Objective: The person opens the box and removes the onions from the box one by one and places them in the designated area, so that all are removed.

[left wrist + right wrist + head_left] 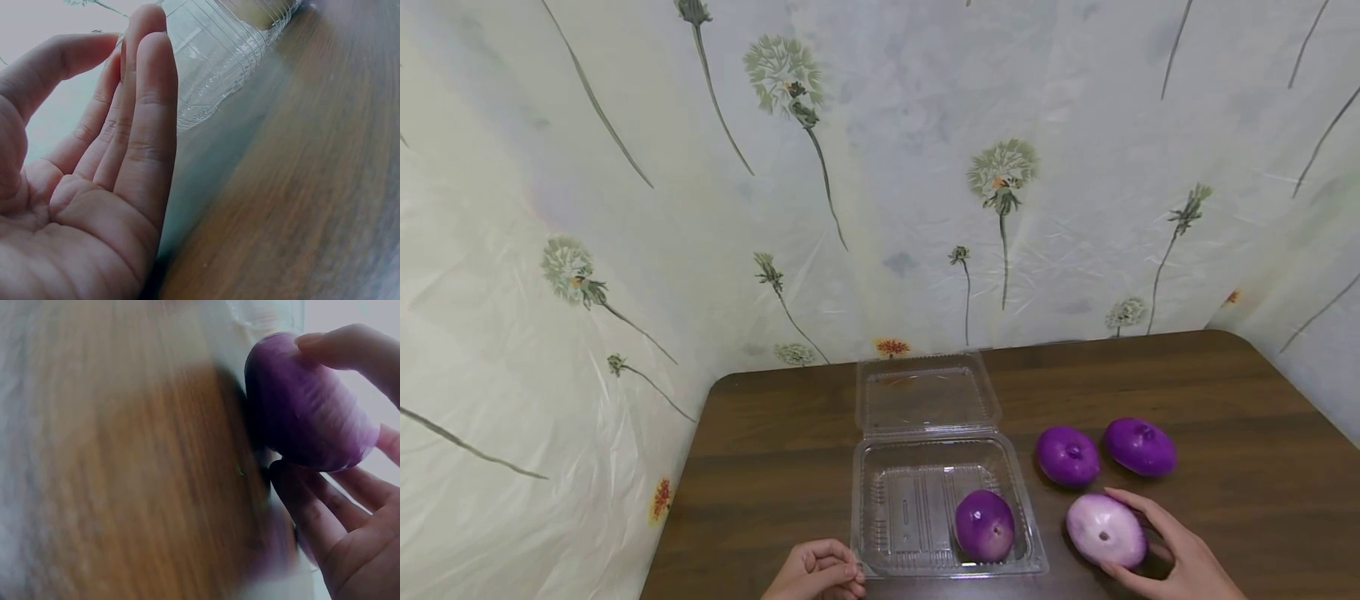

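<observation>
A clear plastic clamshell box (pixel 880 450) lies with its lid folded back toward the wall. My left hand (pixel 823 571) pinches the box's front left corner between thumb and fingers. Inside the box, on its right side, sits one purple onion (pixel 984 525). To the right of the box my right hand (pixel 1172 550) grips a paler purple-and-white onion (pixel 1106 530), thumb on one side and fingers on the other. In the right wrist view this onion (pixel 306 406) is close to the wooden tabletop.
Two more purple onions (pixel 1067 456) (pixel 1140 447) stand behind the right hand on the brown wooden table (pixel 775 467). The open lid (pixel 928 392) reaches the table's back edge. A floral plastic sheet (pixel 895 167) covers the walls behind and beside the table.
</observation>
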Motion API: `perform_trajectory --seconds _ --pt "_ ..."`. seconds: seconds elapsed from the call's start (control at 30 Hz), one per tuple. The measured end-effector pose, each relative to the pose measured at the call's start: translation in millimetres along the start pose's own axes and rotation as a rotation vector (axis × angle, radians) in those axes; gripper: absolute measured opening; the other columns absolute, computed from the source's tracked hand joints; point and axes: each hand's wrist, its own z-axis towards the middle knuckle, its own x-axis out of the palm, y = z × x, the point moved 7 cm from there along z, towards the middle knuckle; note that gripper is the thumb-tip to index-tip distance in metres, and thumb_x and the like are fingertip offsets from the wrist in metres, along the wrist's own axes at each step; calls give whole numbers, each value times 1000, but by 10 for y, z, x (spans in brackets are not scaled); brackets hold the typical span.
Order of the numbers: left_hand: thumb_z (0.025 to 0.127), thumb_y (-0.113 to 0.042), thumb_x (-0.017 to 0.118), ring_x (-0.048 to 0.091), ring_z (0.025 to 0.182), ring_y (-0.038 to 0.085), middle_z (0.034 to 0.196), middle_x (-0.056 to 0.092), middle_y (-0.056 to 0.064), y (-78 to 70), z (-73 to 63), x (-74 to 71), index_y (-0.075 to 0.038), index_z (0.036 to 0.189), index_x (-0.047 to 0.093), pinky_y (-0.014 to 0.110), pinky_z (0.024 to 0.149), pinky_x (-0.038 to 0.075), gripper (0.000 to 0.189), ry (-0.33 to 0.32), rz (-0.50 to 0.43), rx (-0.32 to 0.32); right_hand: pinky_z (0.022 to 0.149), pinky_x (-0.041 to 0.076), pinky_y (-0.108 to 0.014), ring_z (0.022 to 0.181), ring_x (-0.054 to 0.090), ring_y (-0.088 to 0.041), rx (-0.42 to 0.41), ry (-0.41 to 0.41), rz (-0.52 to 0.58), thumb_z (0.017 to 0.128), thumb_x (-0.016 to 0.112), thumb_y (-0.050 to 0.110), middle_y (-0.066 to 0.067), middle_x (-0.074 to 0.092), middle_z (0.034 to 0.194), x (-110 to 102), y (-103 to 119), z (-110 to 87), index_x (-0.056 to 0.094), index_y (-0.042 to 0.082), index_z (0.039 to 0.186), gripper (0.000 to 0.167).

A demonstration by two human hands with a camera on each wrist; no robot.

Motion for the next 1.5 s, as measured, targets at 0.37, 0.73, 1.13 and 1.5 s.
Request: perform_trajectory --seconds 0.37,0.73,1.13,1.5 --pt "100 -8 65 76 87 5 95 79 -7 12 -6 -5 -18 100 71 18 79 63 12 -4 -19 -11 88 54 -6 131 49 15 -71 -21 31 65 97 2 -6 57 145 -31 45 8 50 2 147 95" --pt "101 -6 63 76 87 5 95 79 -7 3 1 -3 -17 100 70 19 79 63 13 5 -15 0 91 54 -6 125 57 10 -122 -47 41 59 97 -6 11 56 147 -165 159 44 51 -4 144 96" --pt "101 -5 63 76 87 5 95 79 -7 9 -2 -2 -17 100 70 18 79 63 14 11 -13 6 93 51 -4 118 61 11 -182 -78 -39 60 95 -8 18 60 139 -332 351 203 60 4 136 85" --pt "100 -6 63 76 87 5 95 79 -7 -11 0 8 -17 100 70 18 78 63 13 19 -2 22 101 44 -3 123 56 11 -390 -10 -120 55 99 2 4 66 131 -278 732 474 66 2 129 82"
